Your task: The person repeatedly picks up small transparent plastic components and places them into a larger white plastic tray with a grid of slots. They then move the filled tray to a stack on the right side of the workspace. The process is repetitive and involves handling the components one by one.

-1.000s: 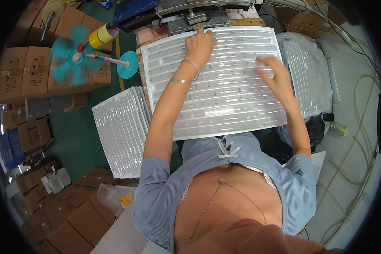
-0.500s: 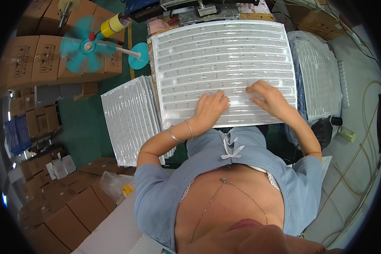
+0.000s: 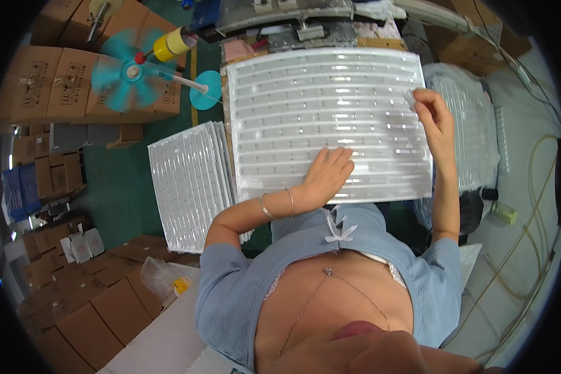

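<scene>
One sheet (image 3: pixel 328 124) lies under the left hand (image 3: pixel 329 173), spread flat and clutching nothing. The right hand (image 3: pixel 437 119) bends at the sheet's right edge; whether it pinches, I cannot tell. Left of both hands: one stack (image 3: pixel 187 187), one fan (image 3: pixel 133 73). Right: one wrapped bundle (image 3: pixel 467 124).

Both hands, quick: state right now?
Left hand: open, resting on the white ribbed panel.
Right hand: fingers curled at the panel's right edge; grip unclear.

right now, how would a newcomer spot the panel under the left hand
From the turquoise fan at upper left, look right to the middle. There lies a broad white ribbed panel. Unlike the similar stack to its left and plastic-wrapped bundle to its right, it has the left hand resting on it.
</scene>
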Action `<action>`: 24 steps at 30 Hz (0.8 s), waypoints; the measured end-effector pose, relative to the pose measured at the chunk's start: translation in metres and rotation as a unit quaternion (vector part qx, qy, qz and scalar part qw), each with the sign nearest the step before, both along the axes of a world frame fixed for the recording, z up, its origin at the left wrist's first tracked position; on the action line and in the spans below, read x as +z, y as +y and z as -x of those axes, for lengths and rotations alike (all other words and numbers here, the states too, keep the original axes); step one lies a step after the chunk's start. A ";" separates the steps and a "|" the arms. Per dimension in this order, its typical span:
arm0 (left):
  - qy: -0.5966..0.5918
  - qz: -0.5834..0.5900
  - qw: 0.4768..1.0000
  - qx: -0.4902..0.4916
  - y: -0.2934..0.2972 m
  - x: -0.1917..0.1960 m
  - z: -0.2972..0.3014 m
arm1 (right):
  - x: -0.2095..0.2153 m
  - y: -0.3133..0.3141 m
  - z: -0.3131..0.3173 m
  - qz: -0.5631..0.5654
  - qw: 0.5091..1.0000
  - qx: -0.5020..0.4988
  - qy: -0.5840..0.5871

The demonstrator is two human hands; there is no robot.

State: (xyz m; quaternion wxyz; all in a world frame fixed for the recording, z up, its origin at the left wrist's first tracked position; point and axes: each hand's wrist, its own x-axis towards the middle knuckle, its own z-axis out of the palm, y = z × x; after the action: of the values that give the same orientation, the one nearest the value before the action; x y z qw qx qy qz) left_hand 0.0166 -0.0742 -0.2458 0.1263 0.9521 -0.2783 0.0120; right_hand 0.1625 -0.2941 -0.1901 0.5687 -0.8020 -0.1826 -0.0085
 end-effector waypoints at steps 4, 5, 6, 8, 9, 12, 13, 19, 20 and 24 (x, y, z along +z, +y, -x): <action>0.043 0.146 0.987 0.053 0.028 0.031 -0.029 | 0.000 0.003 -0.010 -0.019 0.999 -0.003 0.027; 0.002 0.168 0.981 0.101 0.040 0.040 -0.050 | 0.000 0.005 -0.014 -0.035 0.999 -0.009 0.038; -0.038 0.193 0.969 0.147 0.052 0.050 -0.075 | -0.001 0.006 -0.019 -0.058 0.997 -0.007 0.057; -0.145 0.250 0.934 0.209 0.073 0.069 -0.131 | 0.006 0.019 -0.033 -0.079 0.996 -0.010 0.031; -0.196 0.242 0.922 0.231 0.077 0.083 -0.158 | 0.012 0.028 -0.040 -0.087 0.996 -0.012 0.018; -0.414 0.117 0.868 0.249 0.080 0.102 -0.246 | 0.031 0.059 -0.069 -0.074 0.997 -0.021 -0.029; -0.393 0.084 0.882 0.244 0.079 0.104 -0.268 | 0.033 0.069 -0.081 -0.068 0.996 -0.031 -0.045; -0.447 0.088 0.865 0.208 0.085 0.110 -0.278 | 0.044 0.149 -0.141 -0.035 0.963 -0.080 -0.256; -0.437 0.137 0.864 0.206 0.082 0.110 -0.262 | 0.045 0.159 -0.151 0.004 0.948 -0.094 -0.303; -0.263 0.322 0.879 0.232 0.088 0.104 -0.186 | 0.047 0.188 -0.189 0.184 0.870 -0.140 -0.436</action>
State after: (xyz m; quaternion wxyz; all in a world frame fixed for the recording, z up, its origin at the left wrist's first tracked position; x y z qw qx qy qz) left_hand 0.2030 0.0136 -0.1416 0.3421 0.8580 -0.0531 0.3795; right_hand 0.3515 -0.1064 -0.1431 0.2657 -0.8242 -0.2959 -0.4032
